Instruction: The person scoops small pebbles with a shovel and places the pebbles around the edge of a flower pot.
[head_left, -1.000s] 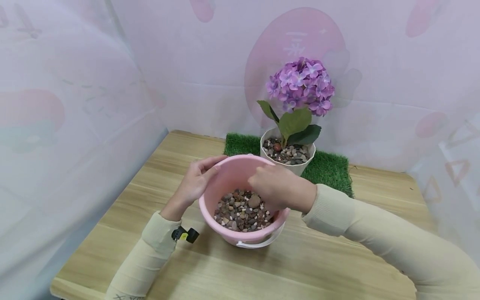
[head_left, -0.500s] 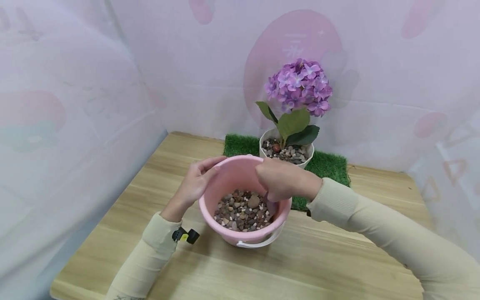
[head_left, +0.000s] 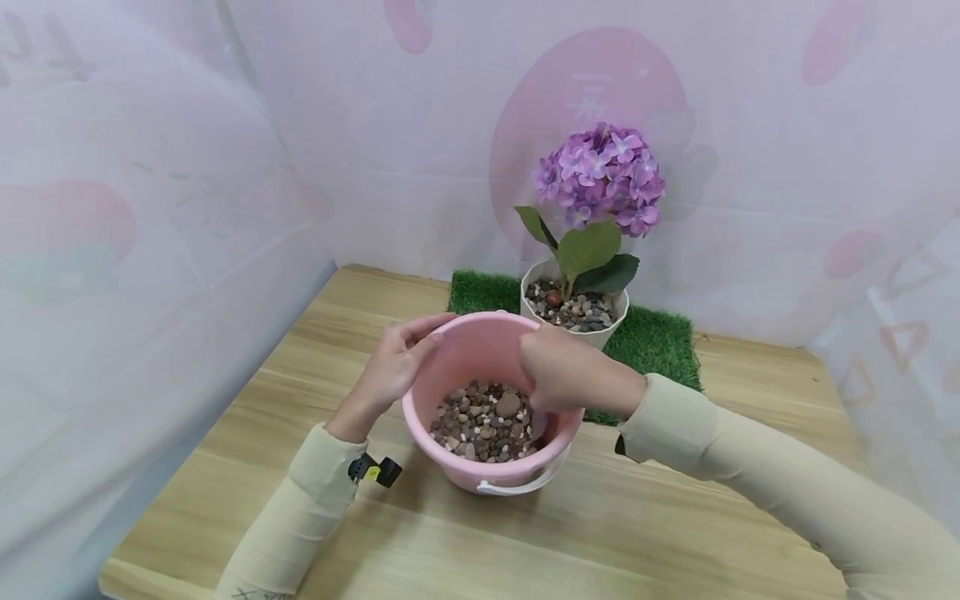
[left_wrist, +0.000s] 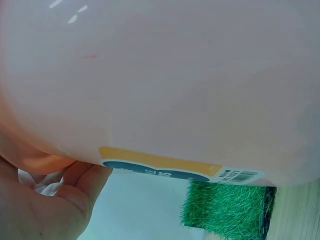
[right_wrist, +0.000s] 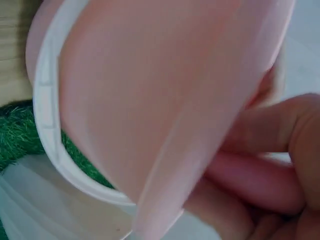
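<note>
A pink bucket (head_left: pixel 478 346) holds mixed pebbles (head_left: pixel 476 425), among them one large round stone (head_left: pixel 508 405). My left hand (head_left: pixel 392 362) grips its left rim, thumb over the edge and fingers along the outside. Inside the right rim, my right hand (head_left: pixel 566 368) is curled round the pink handle (right_wrist: pixel 255 182) of a small shovel. Its pinkish blade (head_left: pixel 538 423) points down into the pebbles at the right side, its tip hidden among them. The bucket's white carrying handle (head_left: pixel 517 488) hangs down at the front right.
Behind the bucket, a white pot (head_left: pixel 603 333) of pebbles holds a purple hydrangea (head_left: pixel 600 179) with green leaves. It stands on a green turf mat (head_left: pixel 663 342) on the wooden table (head_left: pixel 420 542). Printed cloth (head_left: pixel 405 217) hangs behind and at the sides.
My right hand has lifted and shifted right with the shovel, from lower in the bucket to near the right rim. My left hand keeps its grip in the same place.
</note>
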